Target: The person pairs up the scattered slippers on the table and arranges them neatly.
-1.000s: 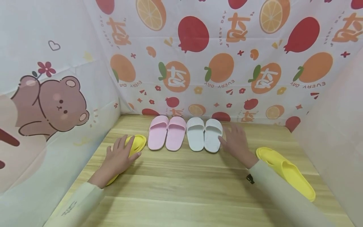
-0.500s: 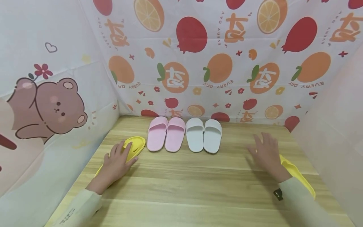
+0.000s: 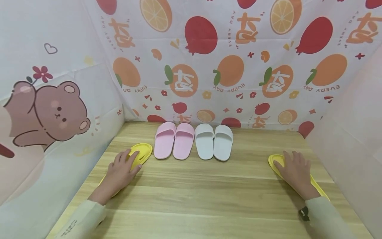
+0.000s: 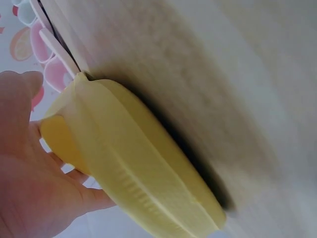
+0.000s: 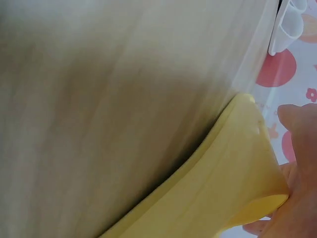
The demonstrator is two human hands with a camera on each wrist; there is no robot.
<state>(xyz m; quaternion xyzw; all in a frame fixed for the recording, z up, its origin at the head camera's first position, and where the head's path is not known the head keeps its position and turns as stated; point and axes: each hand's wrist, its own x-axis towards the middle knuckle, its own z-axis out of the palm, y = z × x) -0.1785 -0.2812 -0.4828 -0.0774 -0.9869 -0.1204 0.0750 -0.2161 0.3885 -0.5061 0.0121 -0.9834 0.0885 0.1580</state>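
**Mind the pink slippers [image 3: 182,146]!**

We see the left hand [image 3: 119,171] over the left yellow slipper [image 4: 133,153], and the right hand [image 3: 298,172] over the right yellow slipper [image 5: 218,163]. The fingers on both hands are spread. We can't tell how hard they touch, if they do. The yellow slippers lie slanted on the table [image 3: 203,199], well apart. The pink slippers and the white slippers [image 3: 204,147] sit in a row between them, near the back wall [image 3: 206,73].

We think the left yellow slipper could bump the pink ones, because its tip is just beside them. If a hand pushed only one end, its slipper might spin. Loose fingers might let one slide away.
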